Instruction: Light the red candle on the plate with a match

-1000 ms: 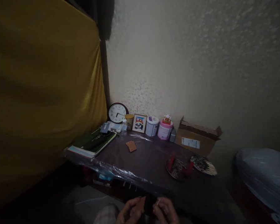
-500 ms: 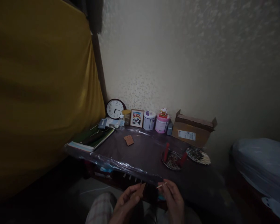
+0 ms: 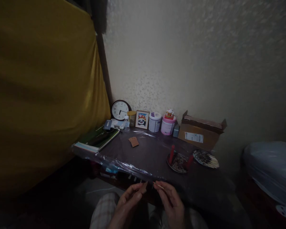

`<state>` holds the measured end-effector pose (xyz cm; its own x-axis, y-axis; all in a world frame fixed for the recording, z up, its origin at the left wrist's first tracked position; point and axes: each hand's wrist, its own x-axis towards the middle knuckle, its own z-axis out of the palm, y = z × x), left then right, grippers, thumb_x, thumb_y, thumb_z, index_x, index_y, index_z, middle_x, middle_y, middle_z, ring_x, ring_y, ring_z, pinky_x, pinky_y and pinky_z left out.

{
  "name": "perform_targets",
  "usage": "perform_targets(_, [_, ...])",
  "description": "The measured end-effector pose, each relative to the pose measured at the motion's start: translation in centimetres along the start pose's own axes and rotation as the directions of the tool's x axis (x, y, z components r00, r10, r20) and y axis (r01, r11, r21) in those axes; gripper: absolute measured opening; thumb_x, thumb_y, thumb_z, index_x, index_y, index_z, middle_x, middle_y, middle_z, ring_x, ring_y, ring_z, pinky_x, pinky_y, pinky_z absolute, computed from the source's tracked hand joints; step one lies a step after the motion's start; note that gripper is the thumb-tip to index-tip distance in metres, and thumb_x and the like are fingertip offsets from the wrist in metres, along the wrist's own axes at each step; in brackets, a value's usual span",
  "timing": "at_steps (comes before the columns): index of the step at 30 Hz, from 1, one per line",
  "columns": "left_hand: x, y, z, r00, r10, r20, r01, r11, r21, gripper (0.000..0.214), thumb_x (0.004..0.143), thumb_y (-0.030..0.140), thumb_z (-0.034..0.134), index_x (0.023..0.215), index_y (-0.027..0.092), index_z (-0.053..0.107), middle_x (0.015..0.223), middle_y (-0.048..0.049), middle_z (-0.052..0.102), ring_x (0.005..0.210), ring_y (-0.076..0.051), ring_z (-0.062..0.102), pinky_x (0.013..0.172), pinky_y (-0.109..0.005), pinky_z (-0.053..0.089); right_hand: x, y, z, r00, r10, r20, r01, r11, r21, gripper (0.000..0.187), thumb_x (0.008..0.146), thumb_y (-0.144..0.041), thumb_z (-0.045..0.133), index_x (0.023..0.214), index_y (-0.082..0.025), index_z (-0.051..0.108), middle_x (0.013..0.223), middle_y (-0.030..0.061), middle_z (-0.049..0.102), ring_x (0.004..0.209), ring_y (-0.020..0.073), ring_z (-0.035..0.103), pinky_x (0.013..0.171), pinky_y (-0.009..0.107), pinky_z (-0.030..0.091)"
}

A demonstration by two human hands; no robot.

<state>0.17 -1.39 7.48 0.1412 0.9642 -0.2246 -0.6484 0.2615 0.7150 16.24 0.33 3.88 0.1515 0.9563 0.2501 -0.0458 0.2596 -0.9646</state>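
Over my lap, at the front of the table, my left hand (image 3: 130, 199) is closed on a small brown card (image 3: 144, 187). My right hand (image 3: 171, 198) pinches a thin pale matchstick (image 3: 159, 185), its dark tip toward the card with a small gap between. I see no flame on it. A similar brown card (image 3: 133, 142) lies on the dark, plastic-covered table (image 3: 147, 156). Farther right, two red candles (image 3: 172, 154) are on a round plate (image 3: 178, 163) among dark bits. Beside it, another plate (image 3: 206, 159) carries many matchsticks, some with blackened ends.
Along the wall stand a clock (image 3: 120, 110), a framed panda picture (image 3: 142, 120), a white tub (image 3: 154, 122), a pink tub (image 3: 168, 125) with a figurine on top and a cardboard box (image 3: 200, 133). Books (image 3: 97, 140) lie at left. A yellow curtain (image 3: 45, 95) hangs beside them.
My right hand has moved left, bringing the matchstick nearer to the brown card. The matchstick's angle has changed. The view has shifted slightly. Both hands keep their hold.
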Motion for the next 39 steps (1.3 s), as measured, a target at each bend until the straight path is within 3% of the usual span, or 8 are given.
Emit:
perform_targets(7, [-0.3,-0.6,-0.4,0.999,0.028,0.045,-0.029,0.999,0.019,0.028,0.068,0.027,0.073,0.095,0.019,0.071,0.101,-0.0099,0.072,0.101,-0.028,0.062,0.092,-0.037,0.041,-0.5,-0.6,0.4,0.988,-0.153,0.030,0.155,0.982,-0.105,0.014,0.084,-0.028,0.058,0.086,-0.022,0.070,0.088,0.0035,0.072,0.082,0.0135,0.069,0.077,0.018,0.054])
perform_targets(17, [0.1,-1.5,-0.4,0.997,0.051,0.062,-0.053,0.998,0.030,0.029,0.070,0.028,0.071,0.096,0.018,0.069,0.107,-0.0119,0.071,0.106,-0.029,0.060,0.095,-0.040,0.039,-1.2,-2.0,0.8,0.908,-0.416,0.056,0.415,0.870,-0.264,0.013,0.082,-0.016,0.058,0.086,-0.022,0.068,0.085,0.0011,0.072,0.080,0.0121,0.069,0.075,0.015,0.054])
perform_targets(25, [0.4,-1.7,-0.5,0.992,0.100,0.072,-0.106,0.990,0.093,0.022,0.074,0.028,0.067,0.094,0.019,0.069,0.097,-0.0080,0.072,0.094,-0.023,0.062,0.088,-0.034,0.041,-0.9,-2.0,0.8,0.879,-0.477,0.021,0.454,0.820,-0.349,0.014,0.084,-0.014,0.054,0.086,-0.022,0.066,0.086,0.0023,0.072,0.080,0.0136,0.069,0.073,0.018,0.055])
perform_targets(30, [0.7,-1.8,-0.9,0.991,0.119,0.066,-0.126,0.985,0.118,0.021,0.073,0.029,0.069,0.092,0.019,0.069,0.095,-0.0079,0.072,0.092,-0.023,0.061,0.087,-0.034,0.040,-0.9,-1.7,1.1,0.839,-0.536,0.094,0.528,0.761,-0.376,0.018,0.084,-0.010,0.053,0.093,-0.022,0.063,0.090,0.0022,0.071,0.085,0.0127,0.068,0.077,0.019,0.054])
perform_targets(39, [0.6,-1.7,-0.9,0.987,0.138,0.085,-0.147,0.982,0.118,0.020,0.077,0.027,0.064,0.095,0.019,0.068,0.099,-0.0079,0.070,0.097,-0.022,0.059,0.090,-0.034,0.038,-0.8,-1.8,1.0,0.825,-0.553,0.120,0.550,0.734,-0.397,0.018,0.084,-0.009,0.054,0.094,-0.023,0.062,0.092,0.0019,0.071,0.086,0.0124,0.068,0.077,0.018,0.055])
